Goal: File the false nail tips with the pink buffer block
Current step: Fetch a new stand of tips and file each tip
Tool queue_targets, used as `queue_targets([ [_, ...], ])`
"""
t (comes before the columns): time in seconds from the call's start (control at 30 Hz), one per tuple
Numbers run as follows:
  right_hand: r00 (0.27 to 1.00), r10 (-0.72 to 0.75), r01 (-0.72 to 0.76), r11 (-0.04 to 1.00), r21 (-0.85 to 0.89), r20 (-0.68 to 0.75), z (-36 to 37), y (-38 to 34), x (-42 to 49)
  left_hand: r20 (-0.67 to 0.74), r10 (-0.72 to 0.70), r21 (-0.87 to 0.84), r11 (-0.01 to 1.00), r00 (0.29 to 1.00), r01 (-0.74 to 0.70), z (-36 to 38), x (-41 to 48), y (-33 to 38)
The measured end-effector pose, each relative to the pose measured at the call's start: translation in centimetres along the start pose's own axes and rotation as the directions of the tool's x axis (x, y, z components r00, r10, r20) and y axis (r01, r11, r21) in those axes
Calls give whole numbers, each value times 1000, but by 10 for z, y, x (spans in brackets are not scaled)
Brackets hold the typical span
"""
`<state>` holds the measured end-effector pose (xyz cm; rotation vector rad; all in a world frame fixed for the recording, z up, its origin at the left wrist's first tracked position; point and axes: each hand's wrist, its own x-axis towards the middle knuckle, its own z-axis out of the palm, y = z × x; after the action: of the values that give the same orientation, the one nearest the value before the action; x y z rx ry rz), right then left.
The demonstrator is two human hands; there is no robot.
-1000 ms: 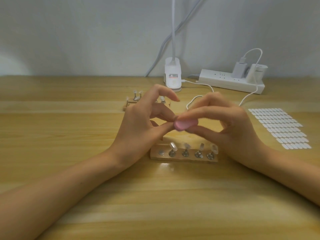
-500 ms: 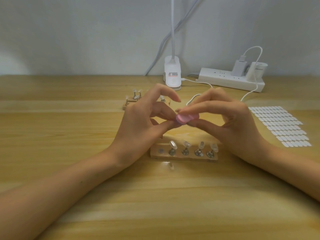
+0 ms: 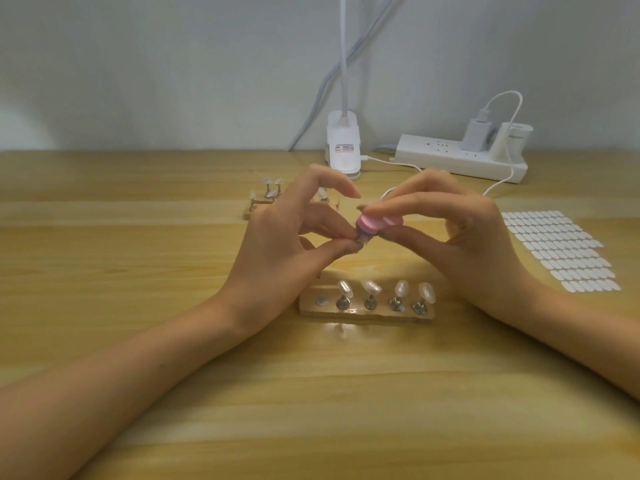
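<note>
- Head view, wooden table [image 3: 138, 393]: carries the whole setup. Both forearms lie low over it, and the hands meet raised at mid-table.
- Sheet of white adhesive tabs [image 3: 561, 251]: flat on the right, well apart from the work. Little risk there.
- Left hand [image 3: 277, 251]: thumb and fingers pinch the false nail tip [image 3: 363, 240], index finger arched free above. The hold looks narrow, so a hard stroke could twist the tip out.
- Right hand [image 3: 464, 244]: thumb under and fingers over, pinching the pink buffer block [image 3: 375, 223].
- Near wooden holder [image 3: 311, 306]: directly below the hands, with four tips [image 3: 371, 287] on pegs and only a flat disc at the leftmost place. A dropped piece or a sinking wrist could knock them.
- Buffer block: held between the two hands, against the tip. The contact is blurred, so I cannot tell which face meets it. Too much pressure may file it unevenly or pop it loose.
- Held tip: clear, tiny, mostly hidden. If it flies off, it would likely be hard to spot on the pale wood.
</note>
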<state>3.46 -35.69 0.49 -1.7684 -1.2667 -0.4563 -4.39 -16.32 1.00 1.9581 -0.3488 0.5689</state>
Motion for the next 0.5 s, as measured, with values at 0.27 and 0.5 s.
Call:
queue_targets([
  [0.27,1000,-5,5,1000,11,1,0,-1,1,-8,-4,-9,1000,1000,4,0,0,-2],
  [0.5,1000,3,-3,1000,9,2,0,-2,2,-12,-4,3,1000,1000,4,0,0,-3],
])
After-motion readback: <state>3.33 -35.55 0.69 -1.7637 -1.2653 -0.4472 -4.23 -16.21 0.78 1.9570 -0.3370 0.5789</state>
